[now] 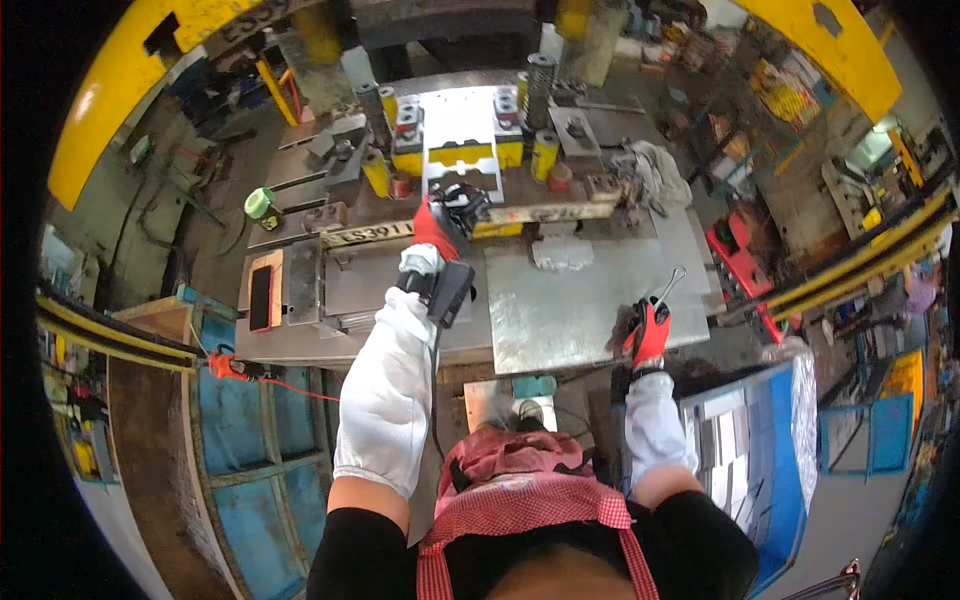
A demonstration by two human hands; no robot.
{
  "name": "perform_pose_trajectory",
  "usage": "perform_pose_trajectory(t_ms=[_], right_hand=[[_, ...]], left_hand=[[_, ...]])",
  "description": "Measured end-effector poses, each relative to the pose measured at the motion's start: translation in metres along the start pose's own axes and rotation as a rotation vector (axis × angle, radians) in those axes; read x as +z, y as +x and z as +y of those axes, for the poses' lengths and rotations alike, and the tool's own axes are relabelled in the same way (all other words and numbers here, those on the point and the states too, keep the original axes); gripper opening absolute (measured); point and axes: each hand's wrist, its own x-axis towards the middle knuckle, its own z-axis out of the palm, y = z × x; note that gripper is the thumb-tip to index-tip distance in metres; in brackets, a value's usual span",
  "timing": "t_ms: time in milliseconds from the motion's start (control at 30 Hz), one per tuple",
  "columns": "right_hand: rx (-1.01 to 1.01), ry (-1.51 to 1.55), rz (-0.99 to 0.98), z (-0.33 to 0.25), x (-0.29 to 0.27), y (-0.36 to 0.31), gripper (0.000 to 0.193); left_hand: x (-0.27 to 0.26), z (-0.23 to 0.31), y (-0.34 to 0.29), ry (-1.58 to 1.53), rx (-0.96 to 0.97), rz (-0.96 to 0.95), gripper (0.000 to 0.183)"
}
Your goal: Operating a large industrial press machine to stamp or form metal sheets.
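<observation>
My left hand (445, 218), in a red and black glove, reaches to the near edge of a notched metal sheet part (470, 158). Its dark fingers look bent over that edge, partly blending with the die behind. The part lies on a press die with yellow blocks (408, 160). Over the right front of the worktable, my right hand (648, 332), in a matching glove, is closed around a thin metal hand tool (674, 284) with a loop-shaped end. Most of the tool is hidden in the fist. A flat metal plate (550, 315) lies to the left of that hand.
Guide posts (539, 90) rise around the die. A phone (262, 298) and a green-lidded jar (262, 207) are at the left. White cloth (657, 175) lies right of the die; a blue bin (765, 440) stands below right. Striped yellow bars (120, 335) flank both sides.
</observation>
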Motion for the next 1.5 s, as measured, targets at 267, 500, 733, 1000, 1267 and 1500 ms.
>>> perform_pose_trajectory(t_ms=[267, 500, 733, 1000, 1267, 1500], right_hand=[[-0.188, -0.147, -0.615, -0.144, 0.224, 0.017, 0.047], [0.056, -0.156, -1.034, -0.166, 0.336, 0.118, 0.022], [-0.408, -0.223, -0.998, -0.166, 0.272, 0.041, 0.031], [0.298, -0.116, -0.662, -0.132, 0.099, -0.035, 0.036], [0.425, -0.252, -0.543, -0.091, 0.060, -0.051, 0.036], [0.413, -0.348, -0.565, -0.071, 0.075, -0.013, 0.033]], left_hand=[[0.002, -0.003, -0.006, -0.058, -0.167, 0.002, 0.046], [-0.006, -0.007, 0.008, 1.364, 0.353, -0.446, 0.044], [0.003, 0.067, -0.114, 1.297, 0.278, 0.011, 0.024], [-0.081, 0.184, -0.419, 1.730, -0.077, 0.414, 0.031], [-0.092, 0.278, -0.568, 1.017, 0.242, 0.975, 0.051], [-0.186, 0.367, -0.479, 0.453, 0.545, 1.164, 0.058]])
